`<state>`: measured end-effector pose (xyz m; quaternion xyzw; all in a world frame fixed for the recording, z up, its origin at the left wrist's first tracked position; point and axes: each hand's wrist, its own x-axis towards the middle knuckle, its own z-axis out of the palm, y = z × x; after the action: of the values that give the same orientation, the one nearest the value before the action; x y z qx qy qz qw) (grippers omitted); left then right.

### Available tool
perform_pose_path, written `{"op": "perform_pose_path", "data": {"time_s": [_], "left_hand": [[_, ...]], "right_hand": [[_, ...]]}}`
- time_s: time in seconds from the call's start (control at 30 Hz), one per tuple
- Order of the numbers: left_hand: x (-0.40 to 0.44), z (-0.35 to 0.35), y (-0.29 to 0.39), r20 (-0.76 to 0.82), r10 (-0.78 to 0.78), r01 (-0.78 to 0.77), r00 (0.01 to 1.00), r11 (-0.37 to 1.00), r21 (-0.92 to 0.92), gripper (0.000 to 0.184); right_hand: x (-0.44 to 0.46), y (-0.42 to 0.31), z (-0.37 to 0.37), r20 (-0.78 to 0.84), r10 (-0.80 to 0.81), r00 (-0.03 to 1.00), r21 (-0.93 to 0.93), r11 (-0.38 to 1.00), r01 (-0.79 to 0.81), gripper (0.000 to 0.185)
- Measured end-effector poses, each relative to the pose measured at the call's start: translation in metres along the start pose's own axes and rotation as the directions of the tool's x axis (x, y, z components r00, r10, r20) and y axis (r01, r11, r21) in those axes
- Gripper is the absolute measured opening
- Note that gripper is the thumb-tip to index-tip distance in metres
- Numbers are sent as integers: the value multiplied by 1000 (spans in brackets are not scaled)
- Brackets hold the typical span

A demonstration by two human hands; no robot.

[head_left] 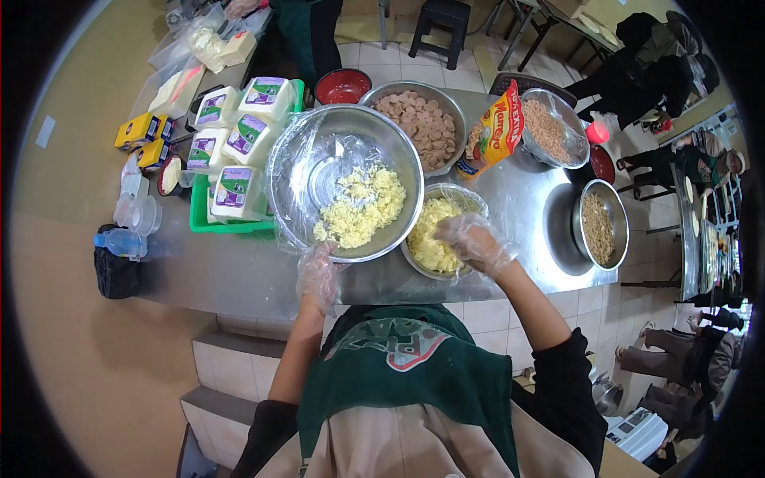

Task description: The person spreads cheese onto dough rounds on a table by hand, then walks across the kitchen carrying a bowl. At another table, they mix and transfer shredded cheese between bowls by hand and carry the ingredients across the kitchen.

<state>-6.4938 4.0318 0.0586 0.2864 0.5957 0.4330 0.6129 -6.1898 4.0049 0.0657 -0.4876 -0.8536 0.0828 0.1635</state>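
A large steel bowl lined with clear film holds crumbly yellow food. My gloved left hand is at its near rim, the fingers closed on the edge. To the right sits a smaller bowl, also film-lined, filled with yellow mash. Over its right side is my gloved right hand, fingertips in or just above the mash; whether they pinch any of it is hidden. Both hands wear clear plastic gloves.
Behind stand a bowl of brown slices, a yellow-red bag and a bowl of brown crumbs. Another bowl is at the right. White jugs fill a green crate at the left. People stand beyond the steel table.
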Motion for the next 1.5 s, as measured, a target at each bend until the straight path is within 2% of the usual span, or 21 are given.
{"op": "perform_pose_path", "data": {"time_s": [0.07, 0.1, 0.23, 0.27, 0.37, 0.4, 0.47, 0.6, 0.67, 0.8, 0.9, 0.97, 1.0, 1.07, 1.1, 1.17, 1.27, 1.33, 1.4, 1.47, 1.5], "left_hand": [[0, 1, 1, -15, -19, 19, 1000, 999, -49, 24], [0, 0, -1, 2, -11, 11, 1000, 996, -87, 24], [-7, 1, -1, 40, 11, -4, 999, 984, -177, 24], [-10, 1, 2, 33, 10, -4, 999, 984, -177, 24], [-13, 5, 7, 0, -35, 35, 999, 999, 29, 25], [-12, 4, 2, 20, -28, 28, 999, 1000, -14, 24], [-16, 8, 6, 33, -12, 14, 999, 998, -57, 23], [-21, 13, 2, -42, 7, -7, 999, 1000, -6, 24], [-11, 7, -14, -14, 24, -23, 1000, 998, 50, 23], [6, 5, -40, 127, 116, -167, 985, 830, 532, 28], [0, 25, -23, 268, 101, -270, 958, 627, 731, 31], [3, 27, -20, 189, 59, -186, 980, 605, 774, 28], [5, 23, -24, 184, 65, -185, 981, 609, 771, 28], [-3, 19, -21, 320, 250, -401, 914, 443, 802, 32], [0, 17, -28, 315, 246, -396, 917, 444, 804, 32], [8, 22, -33, 223, 131, -257, 966, 583, 771, 40], [-23, 42, 8, 162, 156, -217, 974, 461, 860, 44], [-13, 37, 9, 145, 111, -182, 983, 530, 829, 46], [-8, 34, 5, 124, 52, -130, 991, 598, 791, 51], [-14, 34, 3, 224, 120, -254, 967, 481, 839, 44], [-14, 35, -3, 222, 116, -250, 968, 480, 841, 44]], "right_hand": [[17, -11, 3, 113, -178, 977, 104, 981, 166, 13], [8, -8, 19, 302, -93, 949, -7, 995, 99, 12], [4, 0, -4, 537, 25, 843, -264, 954, 140, 16], [7, 6, -2, 539, 19, 842, -260, 955, 145, 16], [12, 20, 10, 58, -2, 998, -164, 986, 11, 16], [10, 22, 14, 55, -6, 998, -163, 987, 15, 16], [12, 21, 15, 447, -7, 894, -326, 930, 171, 16], [27, 3, -32, 420, 147, 895, -361, 932, 16, 18], [57, -2, -53, 77, 53, 996, 182, 981, -66, 19], [121, 1, -16, -444, -80, 892, 174, 969, 174, 21], [133, -38, 15, -383, -78, 920, 403, 883, 243, 23], [121, -57, 25, -5, -356, 934, 135, 926, 354, 23], [120, -53, 21, -4, -364, 931, 132, 923, 362, 23], [111, -36, 3, 467, -311, 828, 185, 950, 252, 22], [113, -28, -5, 469, -315, 826, 191, 948, 253, 22], [123, -13, -23, -46, -112, 993, 295, 948, 120, 18], [131, -9, -5, -342, 62, 938, 293, 955, 44, 17], [117, -10, 9, -346, -61, 936, 161, 979, 124, 17], [107, -3, 7, 160, -347, 924, 310, 906, 287, 18], [107, 0, -22, -27, -339, 940, 263, 905, 334, 19], [111, 3, -32, -211, -118, 970, 223, 961, 165, 18]]}}
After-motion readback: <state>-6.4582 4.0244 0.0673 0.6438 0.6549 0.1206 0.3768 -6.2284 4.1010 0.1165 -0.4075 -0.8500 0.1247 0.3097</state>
